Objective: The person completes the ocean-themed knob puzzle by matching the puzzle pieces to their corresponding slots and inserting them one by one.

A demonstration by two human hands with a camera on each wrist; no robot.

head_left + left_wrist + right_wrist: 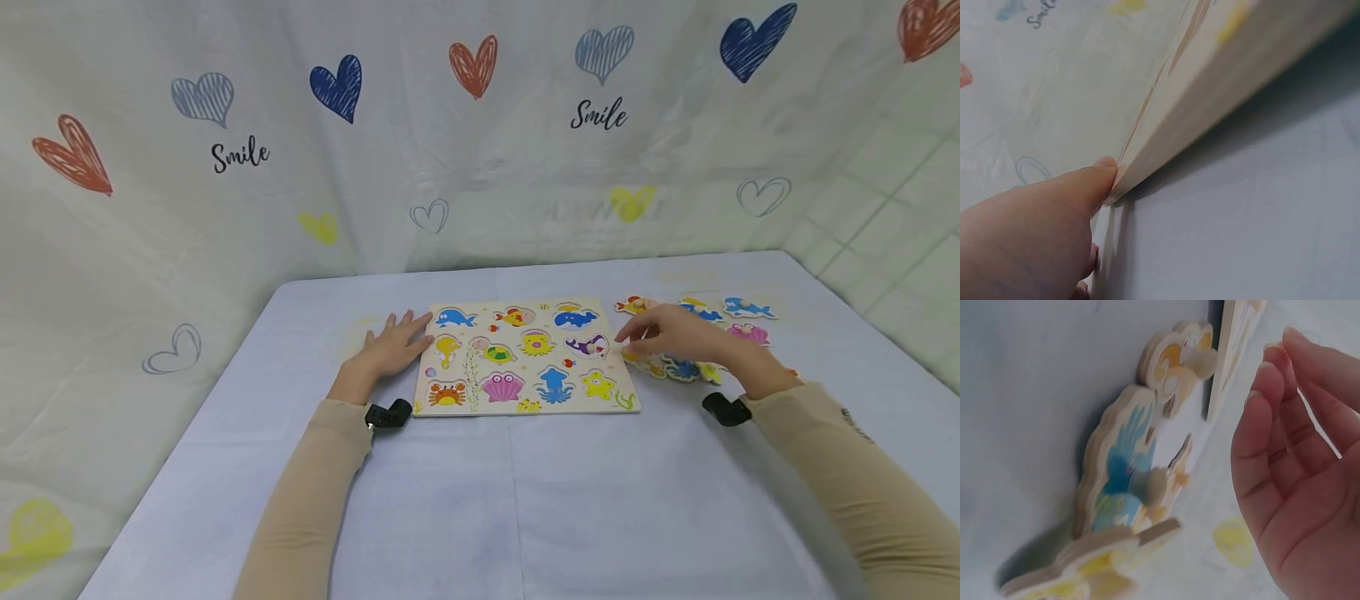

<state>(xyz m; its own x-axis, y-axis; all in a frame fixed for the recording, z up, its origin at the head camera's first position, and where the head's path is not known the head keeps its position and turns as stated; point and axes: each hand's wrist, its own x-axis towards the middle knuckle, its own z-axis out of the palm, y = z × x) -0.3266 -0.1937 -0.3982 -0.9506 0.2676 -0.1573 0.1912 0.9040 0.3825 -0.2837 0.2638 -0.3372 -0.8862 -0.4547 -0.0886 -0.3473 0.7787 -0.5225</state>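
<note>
A pale wooden puzzle board (480, 350) printed with sea animals lies on the table. At its left edge my left hand (390, 348) has fingers spread, the thumb touching the board's side in the left wrist view. Just past the right edge hovers my right hand (667, 333), fingers loosely bent and thumb close to the fingertips, with nothing seen between them. On the board's right side shows a purple whale-like shape (587, 346) with a white border. Below the right hand are knobbed pieces, including a yellow-orange seahorse (1175, 365) and a blue squid-like one (1125, 465).
More loose pieces lie to the right: a red-yellow fish (636, 305), a blue dolphin-like piece (750, 308) and a pink shell (748, 333). A white cloth covers the table (465, 500). Behind it hangs a curtain (525, 167) with printed hearts.
</note>
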